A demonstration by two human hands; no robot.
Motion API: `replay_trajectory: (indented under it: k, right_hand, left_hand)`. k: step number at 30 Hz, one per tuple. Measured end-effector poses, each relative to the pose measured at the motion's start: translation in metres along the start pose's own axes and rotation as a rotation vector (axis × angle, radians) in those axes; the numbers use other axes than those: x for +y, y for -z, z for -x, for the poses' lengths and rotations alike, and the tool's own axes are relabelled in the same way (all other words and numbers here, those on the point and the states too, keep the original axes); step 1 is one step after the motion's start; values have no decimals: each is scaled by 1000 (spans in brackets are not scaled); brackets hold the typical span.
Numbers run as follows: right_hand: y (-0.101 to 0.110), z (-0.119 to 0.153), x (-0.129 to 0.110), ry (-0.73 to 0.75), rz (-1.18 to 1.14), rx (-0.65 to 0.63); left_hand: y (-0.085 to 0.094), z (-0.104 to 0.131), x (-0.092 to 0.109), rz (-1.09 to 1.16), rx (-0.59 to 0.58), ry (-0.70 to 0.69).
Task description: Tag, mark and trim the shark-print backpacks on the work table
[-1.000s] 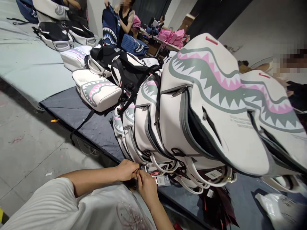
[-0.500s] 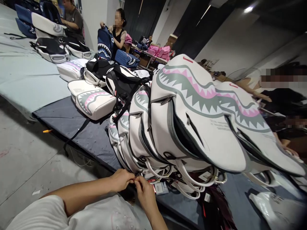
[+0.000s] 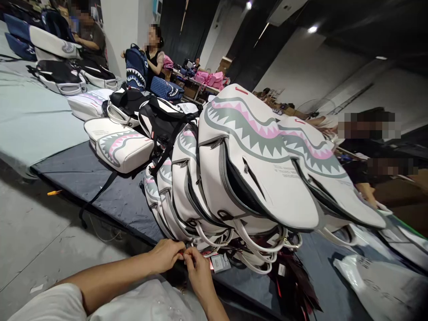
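My left hand (image 3: 170,254) and my right hand (image 3: 197,263) meet at the table's front edge, fingertips pinched close together. Something small, with a bit of red showing, is between them; I cannot make out what it is. Just beyond stands a leaning row of white backpacks (image 3: 214,178) with grey and pink shark-mouth prints, several with front pockets unzipped. Their white carry handles (image 3: 259,243) hang toward me. A grey-white hang tag (image 3: 220,263) lies right of my right hand.
Another white backpack (image 3: 120,145) lies on its back to the left, with black-strapped ones behind it. Dark red tags or strips (image 3: 296,281) and a clear plastic bag (image 3: 377,281) lie to the right. A co-worker (image 3: 155,58) holds a blue backpack (image 3: 136,71); other people are nearby.
The view has shifted, so the backpacks and table appear farther left. My hands stay pinched together at nearly the same place by the table edge.
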State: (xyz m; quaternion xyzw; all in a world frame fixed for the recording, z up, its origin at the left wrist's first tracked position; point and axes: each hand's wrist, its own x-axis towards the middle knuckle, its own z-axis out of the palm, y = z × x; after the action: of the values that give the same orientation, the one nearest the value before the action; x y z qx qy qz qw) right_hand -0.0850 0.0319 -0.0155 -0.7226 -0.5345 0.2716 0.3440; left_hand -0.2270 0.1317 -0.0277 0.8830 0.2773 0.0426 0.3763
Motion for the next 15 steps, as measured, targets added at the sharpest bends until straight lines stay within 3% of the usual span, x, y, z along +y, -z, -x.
replay_trajectory:
  k: [6,15]
  right_hand:
    - [0,2,6,-81,-158,-2]
    - [1,3,21,-89,-203,35]
  left_hand:
    - [-1,0,4,-3,15,4]
    - [-3,-4,7,-27,-5,-25]
